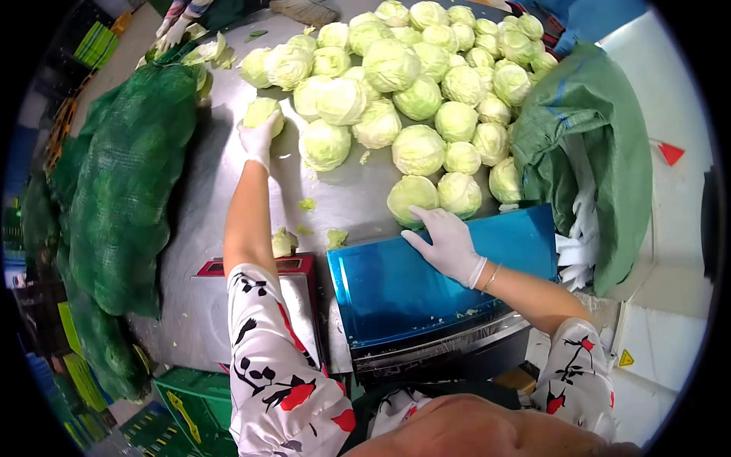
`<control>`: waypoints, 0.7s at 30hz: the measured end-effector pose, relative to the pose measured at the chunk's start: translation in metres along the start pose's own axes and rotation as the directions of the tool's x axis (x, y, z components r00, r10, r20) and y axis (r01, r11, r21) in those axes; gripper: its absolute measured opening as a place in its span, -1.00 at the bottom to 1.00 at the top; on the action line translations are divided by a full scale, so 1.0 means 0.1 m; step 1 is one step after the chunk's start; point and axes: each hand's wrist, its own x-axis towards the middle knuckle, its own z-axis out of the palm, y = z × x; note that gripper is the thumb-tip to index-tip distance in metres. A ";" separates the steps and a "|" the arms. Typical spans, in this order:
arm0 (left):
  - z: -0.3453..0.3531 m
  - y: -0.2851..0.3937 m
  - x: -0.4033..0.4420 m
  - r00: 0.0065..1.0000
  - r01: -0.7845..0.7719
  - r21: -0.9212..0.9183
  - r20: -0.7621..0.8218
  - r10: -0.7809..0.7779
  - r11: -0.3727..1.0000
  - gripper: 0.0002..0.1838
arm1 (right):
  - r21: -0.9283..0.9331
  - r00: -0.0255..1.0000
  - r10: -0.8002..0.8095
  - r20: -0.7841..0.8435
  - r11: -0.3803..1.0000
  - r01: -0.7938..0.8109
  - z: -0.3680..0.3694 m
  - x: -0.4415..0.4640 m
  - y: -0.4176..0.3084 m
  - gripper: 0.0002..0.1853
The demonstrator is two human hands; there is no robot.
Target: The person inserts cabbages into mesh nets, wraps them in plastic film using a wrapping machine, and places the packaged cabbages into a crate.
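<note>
My left hand [256, 142], in a white glove, reaches forward with its fingers around a small pale green cabbage [264, 114] at the left edge of the pile. Over the blue panel of a film wrapping machine [426, 282] lies my right hand [451, 250], also gloved, with its fingers apart and nothing in them. Its fingertips come up against a cabbage [412, 198] at the front of the heap; I cannot tell whether they touch it. Many more trimmed cabbages [419, 150] are heaped on the metal table [221, 152].
A full green mesh sack [129, 183] lies along the left side. To the right slumps a green woven bag [586, 145]. A red-edged scale [297, 266] sits beneath my left arm. Leaf scraps [306, 204] dot the tabletop. Another person's gloved hands [175, 32] are at the far left.
</note>
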 end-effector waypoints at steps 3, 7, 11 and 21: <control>-0.46 0.25 -0.46 0.899 0.410 -0.473 0.353 -0.258 0.780 -0.24 | 0.013 1.000 -0.004 -0.002 1.000 0.004 0.01 -0.03 0.01 -0.51; -1.52 0.46 -1.31 0.925 0.016 -0.319 0.364 0.107 0.948 -0.20 | -0.001 1.000 -0.019 -0.019 1.000 0.019 0.01 -0.03 0.02 -0.55; -2.58 0.75 -2.48 0.902 -0.151 -0.181 0.378 0.210 0.972 0.13 | 0.014 1.000 -0.016 -0.025 1.000 0.016 0.00 -0.04 0.02 -0.56; -3.48 0.31 -3.80 0.941 -0.198 0.251 0.320 0.112 0.947 0.16 | 0.064 0.997 0.031 -0.071 0.998 -0.027 0.05 -0.05 0.08 -0.53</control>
